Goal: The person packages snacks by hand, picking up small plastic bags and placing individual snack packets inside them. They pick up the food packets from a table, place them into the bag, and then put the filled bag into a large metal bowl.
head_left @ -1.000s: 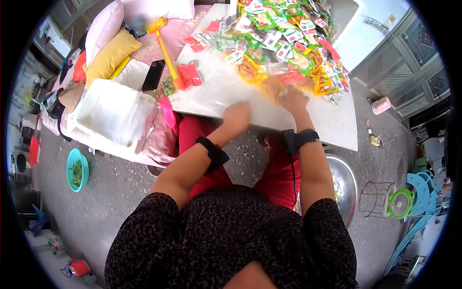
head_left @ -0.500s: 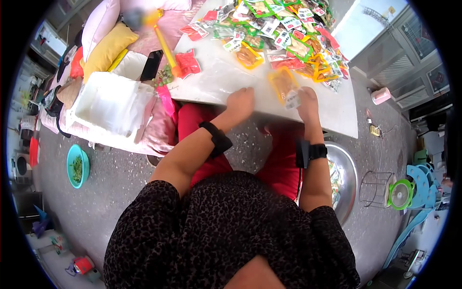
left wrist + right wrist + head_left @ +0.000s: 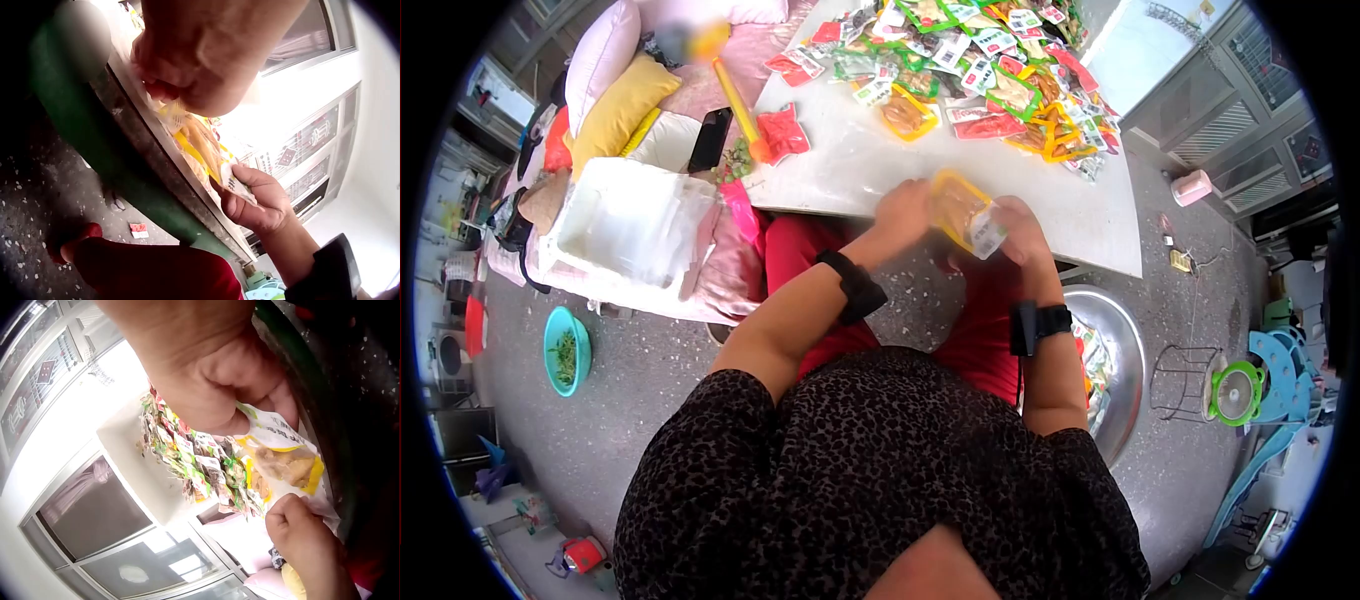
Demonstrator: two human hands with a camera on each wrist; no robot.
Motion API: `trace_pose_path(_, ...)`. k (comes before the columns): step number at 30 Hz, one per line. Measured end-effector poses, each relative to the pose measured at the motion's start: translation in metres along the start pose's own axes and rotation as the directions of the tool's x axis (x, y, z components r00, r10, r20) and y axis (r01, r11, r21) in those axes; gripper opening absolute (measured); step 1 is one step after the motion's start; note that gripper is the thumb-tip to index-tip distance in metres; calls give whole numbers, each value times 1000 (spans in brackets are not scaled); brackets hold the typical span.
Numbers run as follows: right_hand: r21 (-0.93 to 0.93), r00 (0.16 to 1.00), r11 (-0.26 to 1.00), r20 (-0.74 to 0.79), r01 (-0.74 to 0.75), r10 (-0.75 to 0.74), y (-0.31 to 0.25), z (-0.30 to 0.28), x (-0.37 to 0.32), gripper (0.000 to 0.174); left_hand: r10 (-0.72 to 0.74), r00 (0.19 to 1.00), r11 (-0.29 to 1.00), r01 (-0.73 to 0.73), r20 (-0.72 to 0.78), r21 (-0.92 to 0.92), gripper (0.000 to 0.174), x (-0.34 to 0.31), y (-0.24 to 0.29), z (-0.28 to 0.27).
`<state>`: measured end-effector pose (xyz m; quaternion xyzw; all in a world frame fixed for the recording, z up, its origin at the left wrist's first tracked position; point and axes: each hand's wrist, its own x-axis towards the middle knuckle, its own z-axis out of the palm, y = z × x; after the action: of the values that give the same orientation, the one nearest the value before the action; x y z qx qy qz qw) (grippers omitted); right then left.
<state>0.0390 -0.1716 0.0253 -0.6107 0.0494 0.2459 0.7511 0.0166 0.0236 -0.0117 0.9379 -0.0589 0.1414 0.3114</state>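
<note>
A yellow-edged clear packet [image 3: 962,212] with brownish food inside is held between both hands over the table's front edge. My right hand [image 3: 1022,232] pinches its white printed end between thumb and fingers, which the right wrist view also shows on the packet [image 3: 284,465]. At the opposite end my left hand [image 3: 903,212] has its fingers curled at the packet's edge; in the left wrist view the left hand [image 3: 194,59] meets the yellow corner of the packet [image 3: 201,142]. Behind them lies a heap of mixed packets [image 3: 1000,85].
On the white table [image 3: 840,170] lie a red packet [image 3: 782,133] at the left and another yellow-edged packet [image 3: 906,113]. A white foam box [image 3: 622,215] and a black phone [image 3: 710,139] rest on the pink bedding. A metal basin [image 3: 1128,370] with packets stands below right.
The right hand has picked the yellow-edged packet off the heap's front and brought it left and nearer the body. The left hand now touches its other end.
</note>
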Motion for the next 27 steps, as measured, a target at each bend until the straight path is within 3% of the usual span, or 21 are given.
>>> trace_pose_path(3,-33,999,999,39,19,-18,9,-2,17,10,56,998,998,-55,27,-20,17,-5,11,-11)
trace_pose_path(5,-70,997,995,-30,73,-75,9,4,26,11,88,996,993,-86,20,-77,23,-7,15,-12)
trace_pose_path(8,-94,982,983,-83,161,-169,17,15,43,12,71,997,997,-72,40,16,29,-5,19,-15)
trace_pose_path(11,-92,957,965,-136,246,-257,25,25,56,15,245,962,970,-243,-119,30,30,0,12,-6)
trace_pose_path(13,-87,939,956,-179,282,-293,26,29,58,20,203,978,979,-201,-51,40,28,1,10,-2)
trace_pose_path(16,-168,930,969,-291,182,-225,16,42,44,32,113,993,992,-113,17,46,25,0,13,-1)
trace_pose_path(19,-538,963,839,-176,81,-206,2,34,30,41,124,992,992,-124,-2,10,22,0,13,-4)
trace_pose_path(22,-665,990,747,-105,-1,-91,-1,25,20,36,90,996,996,-90,4,24,23,-2,14,-7)
trace_pose_path(26,-565,993,825,-76,31,-89,5,26,25,25,48,996,995,-54,70,81,22,-3,15,-6)
trace_pose_path(27,-559,990,827,-70,62,-122,7,29,29,23,118,993,992,-118,8,49,19,-4,17,-8)
